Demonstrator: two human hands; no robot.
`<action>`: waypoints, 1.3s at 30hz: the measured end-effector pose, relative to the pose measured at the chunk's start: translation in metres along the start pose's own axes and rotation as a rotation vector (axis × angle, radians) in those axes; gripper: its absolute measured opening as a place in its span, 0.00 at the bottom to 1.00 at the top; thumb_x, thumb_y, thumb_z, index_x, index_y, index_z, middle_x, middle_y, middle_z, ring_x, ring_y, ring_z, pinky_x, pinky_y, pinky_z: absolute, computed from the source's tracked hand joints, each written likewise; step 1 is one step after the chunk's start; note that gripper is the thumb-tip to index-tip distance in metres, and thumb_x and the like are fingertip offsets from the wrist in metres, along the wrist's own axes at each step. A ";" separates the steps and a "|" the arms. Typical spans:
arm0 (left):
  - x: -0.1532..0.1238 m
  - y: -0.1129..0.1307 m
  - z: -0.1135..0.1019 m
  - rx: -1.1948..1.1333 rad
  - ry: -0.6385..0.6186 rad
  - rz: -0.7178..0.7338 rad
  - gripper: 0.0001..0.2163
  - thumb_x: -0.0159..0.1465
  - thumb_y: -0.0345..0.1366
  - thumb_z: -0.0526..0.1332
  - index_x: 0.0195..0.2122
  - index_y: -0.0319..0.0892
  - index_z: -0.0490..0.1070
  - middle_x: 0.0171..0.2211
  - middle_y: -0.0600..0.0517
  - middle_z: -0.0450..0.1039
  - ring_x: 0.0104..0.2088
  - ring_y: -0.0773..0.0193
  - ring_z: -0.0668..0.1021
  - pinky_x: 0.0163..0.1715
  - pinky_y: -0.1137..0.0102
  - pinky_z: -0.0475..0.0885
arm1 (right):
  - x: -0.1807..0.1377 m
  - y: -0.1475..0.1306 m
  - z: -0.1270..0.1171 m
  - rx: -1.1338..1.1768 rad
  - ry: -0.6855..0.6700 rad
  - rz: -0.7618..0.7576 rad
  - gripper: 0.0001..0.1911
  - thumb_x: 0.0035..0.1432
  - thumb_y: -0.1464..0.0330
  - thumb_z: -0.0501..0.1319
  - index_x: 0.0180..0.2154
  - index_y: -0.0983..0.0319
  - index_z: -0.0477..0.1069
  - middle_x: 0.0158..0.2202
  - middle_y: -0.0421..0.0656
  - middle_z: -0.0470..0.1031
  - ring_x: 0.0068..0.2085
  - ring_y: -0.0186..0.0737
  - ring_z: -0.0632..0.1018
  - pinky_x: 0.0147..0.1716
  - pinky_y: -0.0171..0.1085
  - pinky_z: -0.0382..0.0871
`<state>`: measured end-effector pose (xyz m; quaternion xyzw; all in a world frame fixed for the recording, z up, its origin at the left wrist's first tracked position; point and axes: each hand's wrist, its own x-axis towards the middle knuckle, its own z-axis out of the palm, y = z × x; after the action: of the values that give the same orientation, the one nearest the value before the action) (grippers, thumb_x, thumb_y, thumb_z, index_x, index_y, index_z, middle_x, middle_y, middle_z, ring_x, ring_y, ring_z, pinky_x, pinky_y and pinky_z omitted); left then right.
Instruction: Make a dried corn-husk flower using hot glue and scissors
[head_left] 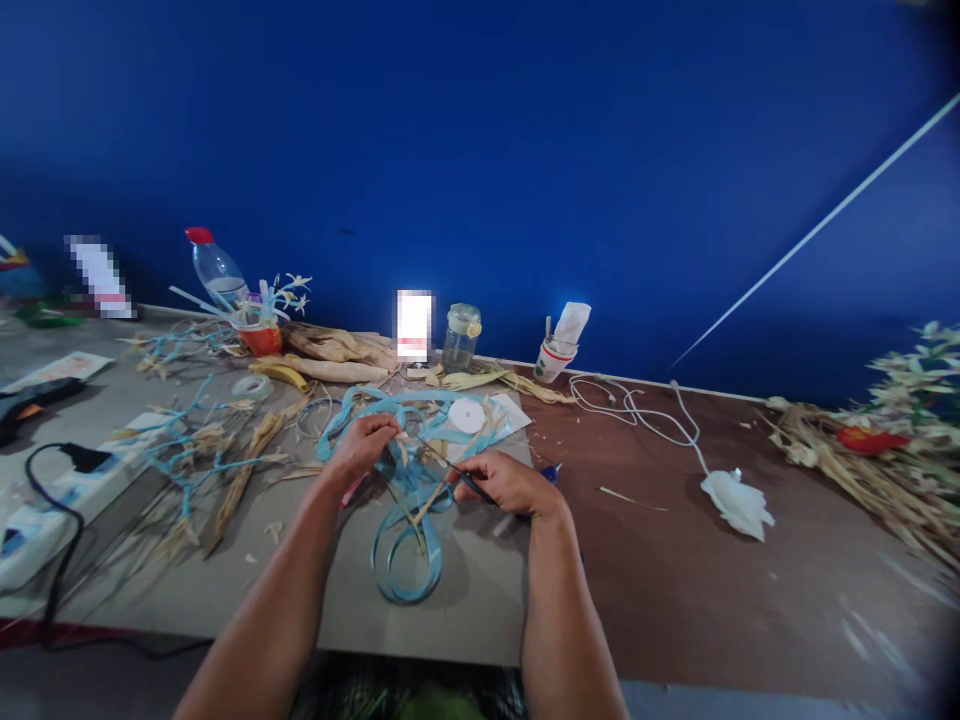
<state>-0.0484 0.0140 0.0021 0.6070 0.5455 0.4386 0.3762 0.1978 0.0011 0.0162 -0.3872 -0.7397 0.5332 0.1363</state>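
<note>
My left hand [367, 445] is closed in a pinch on a small pale piece, which looks like dried husk. In my right hand [504, 480] is a dark slender tool [472, 484], perhaps tweezers, its thin tip pointing toward the left fingers. Loops of light blue ribbon [411, 598] lie below and between both hands, and more blue strip spreads behind them. A narrow tan husk strip [431, 498] crosses the ribbon near my right fingers. Just beyond the hands sits a white round spool [466, 414]. What the fingertips touch exactly is too small to make out.
Blue-stemmed husk flowers [184, 465] and a white power strip [90, 490] lie at left. Behind stand a red pot [261, 340], a glass jar [460, 345] and a white cup [555, 360]. A white cable [637, 412], crumpled tissue [736, 503] and dried stalks [832, 460] are at right.
</note>
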 end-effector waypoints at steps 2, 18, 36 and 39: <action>0.000 0.001 0.000 -0.006 -0.004 0.006 0.07 0.49 0.35 0.55 0.17 0.41 0.69 0.17 0.55 0.64 0.21 0.66 0.65 0.21 0.74 0.58 | -0.001 -0.001 0.000 0.007 0.012 0.016 0.20 0.46 0.57 0.65 0.36 0.66 0.76 0.22 0.36 0.66 0.24 0.30 0.62 0.23 0.29 0.55; 0.001 0.004 0.000 -0.094 0.050 0.001 0.08 0.49 0.37 0.57 0.16 0.41 0.68 0.16 0.55 0.61 0.21 0.67 0.64 0.22 0.73 0.58 | 0.006 0.006 0.002 0.194 0.115 0.048 0.23 0.46 0.56 0.64 0.40 0.66 0.73 0.24 0.38 0.69 0.24 0.29 0.64 0.24 0.30 0.58; 0.006 -0.010 0.014 -0.413 0.229 -0.088 0.18 0.46 0.45 0.67 0.34 0.39 0.75 0.28 0.51 0.74 0.30 0.63 0.74 0.32 0.71 0.67 | 0.027 0.007 0.012 -0.010 0.565 -0.011 0.18 0.51 0.59 0.60 0.43 0.61 0.72 0.32 0.41 0.75 0.32 0.39 0.74 0.35 0.35 0.67; 0.004 -0.006 0.014 -0.509 0.267 -0.135 0.18 0.44 0.44 0.69 0.33 0.40 0.73 0.27 0.52 0.74 0.28 0.66 0.74 0.29 0.73 0.66 | 0.025 0.004 0.012 -0.027 0.578 -0.001 0.19 0.51 0.59 0.60 0.43 0.60 0.71 0.33 0.42 0.76 0.33 0.39 0.74 0.36 0.36 0.67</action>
<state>-0.0369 0.0195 -0.0079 0.3925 0.5018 0.6111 0.4698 0.1752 0.0117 0.0026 -0.5244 -0.6775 0.3906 0.3367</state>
